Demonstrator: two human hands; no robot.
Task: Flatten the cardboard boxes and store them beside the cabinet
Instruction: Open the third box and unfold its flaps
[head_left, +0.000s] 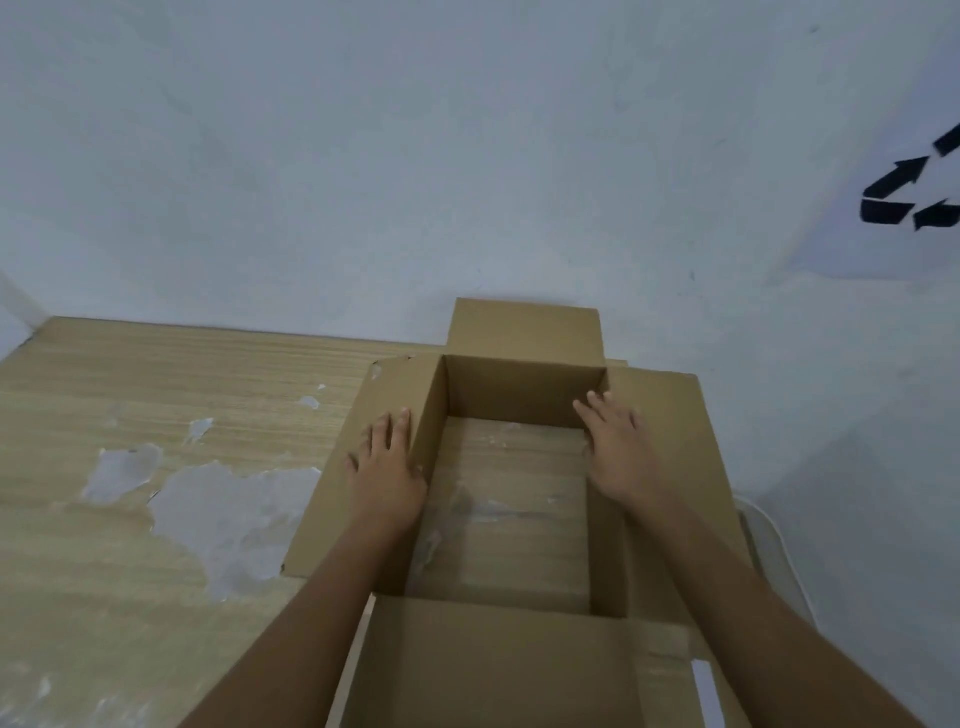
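Observation:
A brown cardboard box (524, 338) stands upright on the wood-look floor, open at top and bottom, so the floor shows through its middle. All its upper flaps are folded outward. My left hand (387, 465) lies flat on the left flap with the fingers spread, next to the left wall's top edge. On the right wall's top edge rests my right hand (618, 447), fingers spread toward the far right corner. Neither hand grips anything.
The box stands against a pale wall (415, 156). The floor (156, 426) to the left has worn patches where the surface has peeled. A white sheet with a black recycling symbol (909, 192) hangs at the upper right. A white object (779, 551) sits by the right flap.

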